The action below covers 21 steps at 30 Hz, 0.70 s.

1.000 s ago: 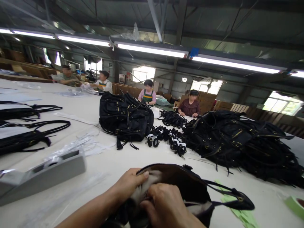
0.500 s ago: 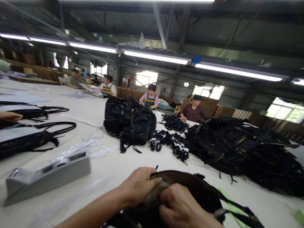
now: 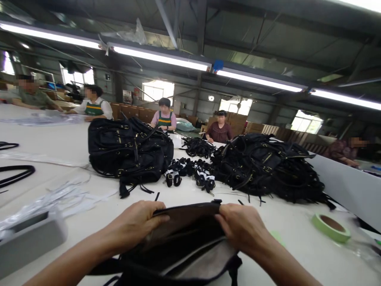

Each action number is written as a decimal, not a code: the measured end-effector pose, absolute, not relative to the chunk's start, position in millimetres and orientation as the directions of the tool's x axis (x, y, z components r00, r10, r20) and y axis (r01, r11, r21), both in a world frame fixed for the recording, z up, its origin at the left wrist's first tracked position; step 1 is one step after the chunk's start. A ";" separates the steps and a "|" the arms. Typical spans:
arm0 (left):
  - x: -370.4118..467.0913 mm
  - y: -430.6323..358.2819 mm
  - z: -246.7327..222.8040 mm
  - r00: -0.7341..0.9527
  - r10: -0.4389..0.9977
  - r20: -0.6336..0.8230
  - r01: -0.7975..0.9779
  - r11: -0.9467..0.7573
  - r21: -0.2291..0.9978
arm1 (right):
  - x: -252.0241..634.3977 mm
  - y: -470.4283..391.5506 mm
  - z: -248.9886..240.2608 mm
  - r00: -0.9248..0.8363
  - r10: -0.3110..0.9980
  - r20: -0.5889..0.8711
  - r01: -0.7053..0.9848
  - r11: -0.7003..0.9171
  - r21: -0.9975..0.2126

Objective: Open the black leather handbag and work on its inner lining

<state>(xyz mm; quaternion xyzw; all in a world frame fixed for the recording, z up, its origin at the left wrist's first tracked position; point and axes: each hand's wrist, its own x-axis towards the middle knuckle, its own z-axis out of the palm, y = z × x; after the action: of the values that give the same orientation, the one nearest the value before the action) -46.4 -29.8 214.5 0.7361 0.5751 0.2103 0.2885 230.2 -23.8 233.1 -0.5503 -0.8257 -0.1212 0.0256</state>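
Observation:
A black handbag [image 3: 184, 242] lies open at the near edge of the white table [image 3: 285, 226], its pale lining showing inside. My left hand [image 3: 135, 222] grips the left end of the bag's zip opening. My right hand [image 3: 242, 226] grips the right end, and the two hold the mouth spread wide.
Piles of black bags stand in the middle [image 3: 127, 153] and to the right [image 3: 264, 167], with rolled black straps [image 3: 190, 174] between them. A grey tape dispenser [image 3: 29, 238] sits at the left, a green tape roll [image 3: 331, 227] at the right. Several people sit along the far side.
My hands were bunched together inside the bag's mouth; now they are apart at its two ends, pulling it open. The view has swung to the right.

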 end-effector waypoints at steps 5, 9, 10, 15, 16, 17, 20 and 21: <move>-48.6 -17.5 217.2 0.197 0.980 -0.031 0.827 -0.150 0.541 | 210.2 -20.5 212.1 -0.550 0.834 -0.044 0.826 0.551 0.123; -30.0 -25.0 232.5 0.092 0.995 0.032 0.992 -0.094 0.084 | 210.4 -10.6 194.6 -0.611 0.779 -0.137 0.773 0.625 0.108; -20.6 -28.3 233.5 0.112 0.991 0.072 0.994 -0.111 -0.020 | 210.7 -8.4 190.4 -0.641 0.756 -0.134 0.750 0.654 0.101; 20.5 -24.4 219.9 0.397 0.918 0.016 0.886 -0.379 -0.269 | 212.1 -7.2 173.3 -0.776 0.629 -0.045 0.622 0.776 0.103; 22.2 -16.2 216.6 0.399 0.917 -0.004 0.880 -0.385 -0.278 | 213.8 -9.0 169.8 -0.813 0.580 -0.038 0.576 0.813 0.087; 21.5 -5.2 213.7 0.387 0.922 -0.006 0.887 -0.373 -0.272 | 216.1 -11.2 166.0 -0.853 0.521 -0.034 0.519 0.853 0.053; 13.5 38.2 204.4 0.335 0.942 0.030 0.931 -0.326 -0.161 | 223.4 -16.2 153.5 -0.914 0.404 0.019 0.403 0.914 -0.053; 11.6 53.1 199.3 0.332 0.943 0.035 0.940 -0.327 -0.096 | 224.8 -15.5 149.9 -0.917 0.396 0.040 0.393 0.917 -0.073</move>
<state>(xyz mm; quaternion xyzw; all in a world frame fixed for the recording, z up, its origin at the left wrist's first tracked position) 11.6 53.1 199.3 0.8145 0.5779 -0.0138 -0.0494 224.8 -15.5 149.9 -0.2015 -0.9786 0.0319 0.0269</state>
